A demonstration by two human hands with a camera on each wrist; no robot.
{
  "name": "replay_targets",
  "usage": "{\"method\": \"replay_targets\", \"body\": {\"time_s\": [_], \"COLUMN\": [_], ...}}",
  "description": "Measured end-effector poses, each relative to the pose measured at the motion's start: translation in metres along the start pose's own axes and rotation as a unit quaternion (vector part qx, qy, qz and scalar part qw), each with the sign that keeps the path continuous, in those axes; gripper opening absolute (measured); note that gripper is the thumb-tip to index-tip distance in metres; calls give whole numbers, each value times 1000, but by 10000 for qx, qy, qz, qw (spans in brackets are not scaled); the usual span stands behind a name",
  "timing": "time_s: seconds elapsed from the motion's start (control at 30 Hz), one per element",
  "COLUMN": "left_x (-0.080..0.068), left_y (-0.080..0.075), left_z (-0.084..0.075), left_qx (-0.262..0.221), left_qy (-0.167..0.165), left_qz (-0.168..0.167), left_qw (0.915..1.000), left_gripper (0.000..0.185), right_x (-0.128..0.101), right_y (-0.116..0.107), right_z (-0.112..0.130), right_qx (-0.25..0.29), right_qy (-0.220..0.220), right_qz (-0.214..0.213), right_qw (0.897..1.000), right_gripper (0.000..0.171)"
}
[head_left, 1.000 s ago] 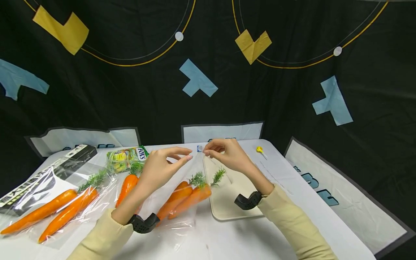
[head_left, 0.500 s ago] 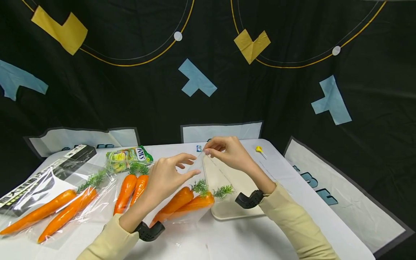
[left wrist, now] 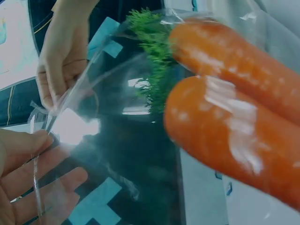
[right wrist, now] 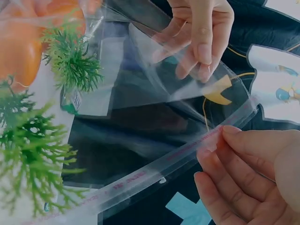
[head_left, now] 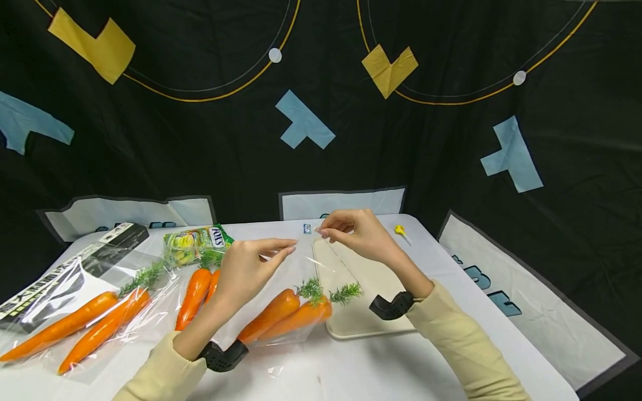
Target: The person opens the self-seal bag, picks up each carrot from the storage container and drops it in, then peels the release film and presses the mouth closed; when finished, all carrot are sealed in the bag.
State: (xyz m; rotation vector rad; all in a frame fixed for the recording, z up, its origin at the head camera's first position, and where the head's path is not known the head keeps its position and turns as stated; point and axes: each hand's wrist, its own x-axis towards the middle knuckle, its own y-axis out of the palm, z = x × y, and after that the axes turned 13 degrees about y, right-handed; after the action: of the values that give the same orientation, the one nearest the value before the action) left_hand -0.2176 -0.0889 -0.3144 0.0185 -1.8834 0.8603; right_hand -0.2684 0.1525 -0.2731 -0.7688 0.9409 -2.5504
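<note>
A clear plastic bag (head_left: pixel 296 267) with two carrots (head_left: pixel 278 312) and their green tops hangs between my hands over the table. My left hand (head_left: pixel 251 270) pinches the bag's edge between thumb and forefinger, its other fingers behind the film in the left wrist view. Opposite it, my right hand (head_left: pixel 358 236) pinches the far corner of the opening. In the right wrist view a sealing strip (right wrist: pixel 140 176) runs along this edge, with the right thumb and fingertips (right wrist: pixel 229 133) on it. One carrot top (head_left: pixel 346 293) reaches right, over the cream tray (head_left: pixel 366 328).
At left lie bagged carrots (head_left: pixel 87 317), a black and white box (head_left: pixel 125 236) and a green snack packet (head_left: pixel 195 245). More carrots (head_left: pixel 194 295) lie behind my left forearm. A small blue and white packet (head_left: pixel 307 228) sits at the back, a yellow-headed stick (head_left: pixel 400 230) at back right.
My left thumb and fingers spread apart, then come back together at the bag's edge. The bagged carrots swing lower and rightward, then stay about there. My right hand shifts slightly right.
</note>
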Motion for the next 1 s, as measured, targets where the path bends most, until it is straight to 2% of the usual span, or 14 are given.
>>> {"method": "replay_targets", "body": {"time_s": [0.17,0.3,0.43,0.57,0.73,0.87,1.0], "left_x": [4,7,11,16,24,29,32], "left_y": [-5,-9,-14,-19,-23,-25,-26], "left_z": [0,0,-1,-2,-2,-3,-5], "left_qx": [-639,-1280,-1649,-1797,-1988,-2077,-2069], "left_qy": [-338,-729,-892,-964,-1014,-1021,-1014], "left_qz": [145,323,372,387,454,579,653], "left_qw": [9973,9886,9816,9782,9737,9711,9709], "left_gripper": [11,10,9,9,14,18,18], "right_x": [-2,-5,-7,-7,-4,-1,2], "right_y": [-4,-7,-12,-17,-26,-32,-34], "right_z": [0,4,7,12,23,33,40], "right_qx": [-1,-72,-77,16,11,-106,-230], "right_qy": [-63,-192,-377,-764,-1465,-1915,-2159], "right_qz": [53,11,-133,-346,-616,-618,-577], "right_qw": [10000,9998,9992,9965,9873,9795,9744], "right_gripper": [8,9,10,16,25,29,24]}}
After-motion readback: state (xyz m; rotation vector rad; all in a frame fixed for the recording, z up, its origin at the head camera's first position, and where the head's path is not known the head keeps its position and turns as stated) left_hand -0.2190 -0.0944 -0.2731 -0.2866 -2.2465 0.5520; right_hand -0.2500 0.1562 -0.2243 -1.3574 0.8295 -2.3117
